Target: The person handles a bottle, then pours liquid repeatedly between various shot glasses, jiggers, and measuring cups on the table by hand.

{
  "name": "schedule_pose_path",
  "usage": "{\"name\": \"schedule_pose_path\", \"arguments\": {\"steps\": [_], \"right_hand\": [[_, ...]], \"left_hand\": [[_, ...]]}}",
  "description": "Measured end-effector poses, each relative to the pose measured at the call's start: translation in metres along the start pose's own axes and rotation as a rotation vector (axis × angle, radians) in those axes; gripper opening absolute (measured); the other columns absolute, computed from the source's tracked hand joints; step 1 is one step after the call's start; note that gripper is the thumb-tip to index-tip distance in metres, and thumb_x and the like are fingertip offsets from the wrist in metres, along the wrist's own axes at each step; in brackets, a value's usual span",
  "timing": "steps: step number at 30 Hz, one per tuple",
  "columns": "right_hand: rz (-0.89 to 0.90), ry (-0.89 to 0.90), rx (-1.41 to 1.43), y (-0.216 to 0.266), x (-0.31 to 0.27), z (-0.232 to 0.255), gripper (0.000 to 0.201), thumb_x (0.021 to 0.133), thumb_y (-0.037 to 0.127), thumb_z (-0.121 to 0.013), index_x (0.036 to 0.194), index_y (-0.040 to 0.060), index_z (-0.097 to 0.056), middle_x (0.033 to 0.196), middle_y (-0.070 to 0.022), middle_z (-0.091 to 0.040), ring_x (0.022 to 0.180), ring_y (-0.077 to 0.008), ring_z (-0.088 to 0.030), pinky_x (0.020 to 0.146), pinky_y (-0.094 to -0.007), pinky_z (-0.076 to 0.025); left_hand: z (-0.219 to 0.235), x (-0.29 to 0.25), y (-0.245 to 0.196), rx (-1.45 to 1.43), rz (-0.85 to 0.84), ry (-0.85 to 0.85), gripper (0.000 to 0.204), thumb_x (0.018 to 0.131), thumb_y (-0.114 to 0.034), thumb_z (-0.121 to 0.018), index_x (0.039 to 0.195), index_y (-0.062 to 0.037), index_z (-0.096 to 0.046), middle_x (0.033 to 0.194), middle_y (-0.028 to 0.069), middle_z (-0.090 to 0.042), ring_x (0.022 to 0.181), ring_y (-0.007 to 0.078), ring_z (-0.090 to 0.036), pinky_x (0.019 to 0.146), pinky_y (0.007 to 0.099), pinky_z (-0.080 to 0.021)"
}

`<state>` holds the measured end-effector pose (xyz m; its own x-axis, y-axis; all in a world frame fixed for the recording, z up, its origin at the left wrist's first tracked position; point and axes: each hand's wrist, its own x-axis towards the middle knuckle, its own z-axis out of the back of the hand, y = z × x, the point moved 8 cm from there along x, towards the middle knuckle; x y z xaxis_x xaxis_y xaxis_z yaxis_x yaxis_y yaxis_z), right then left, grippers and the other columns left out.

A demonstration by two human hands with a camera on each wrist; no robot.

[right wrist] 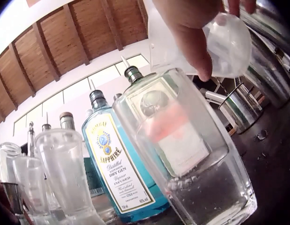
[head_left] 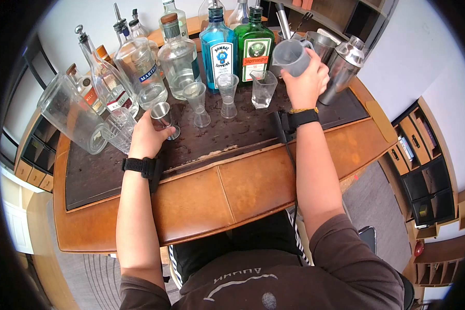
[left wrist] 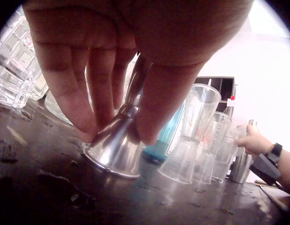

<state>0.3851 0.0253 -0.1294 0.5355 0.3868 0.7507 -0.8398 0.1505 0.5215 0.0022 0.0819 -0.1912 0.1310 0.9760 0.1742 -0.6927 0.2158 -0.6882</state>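
My left hand (head_left: 145,137) grips a steel double jigger (left wrist: 116,149) near its waist, thumb on one side and fingers on the other. The jigger's wide foot stands at the dark mat in the left wrist view. My right hand (head_left: 306,82) holds a translucent plastic measuring cup (head_left: 290,58), raised and tilted, beyond the right end of the row of glasses. Just left of and below it stands a clear angular glass (right wrist: 206,187) with some clear liquid in it. Two clear plastic jiggers (head_left: 196,105) stand between the hands.
Along the back stand several liquor bottles, among them a blue gin bottle (head_left: 218,51) and a green Jägermeister bottle (head_left: 254,44). A steel shaker (head_left: 343,70) is at the right. At the left are a tall clear mixing glass (head_left: 70,113) and a cut-glass tumbler (head_left: 120,129).
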Motion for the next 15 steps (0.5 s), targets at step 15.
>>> {"name": "schedule_pose_path", "arguments": {"steps": [15], "right_hand": [[-0.364, 0.587, -0.201, -0.051, -0.010, -0.033, 0.100, 0.062, 0.043, -0.088, 0.137, 0.0023, -0.036, 0.124, -0.0216, -0.062, 0.117, -0.0373, -0.059, 0.099, -0.0446, -0.045]], "left_hand": [[-0.003, 0.003, 0.005, 0.001, -0.004, 0.018, 0.047, 0.075, -0.002, -0.079, 0.116, 0.0000, -0.056, 0.090, 0.0077, -0.067, 0.080, 0.0166, -0.067, 0.072, 0.0305, -0.053]]}}
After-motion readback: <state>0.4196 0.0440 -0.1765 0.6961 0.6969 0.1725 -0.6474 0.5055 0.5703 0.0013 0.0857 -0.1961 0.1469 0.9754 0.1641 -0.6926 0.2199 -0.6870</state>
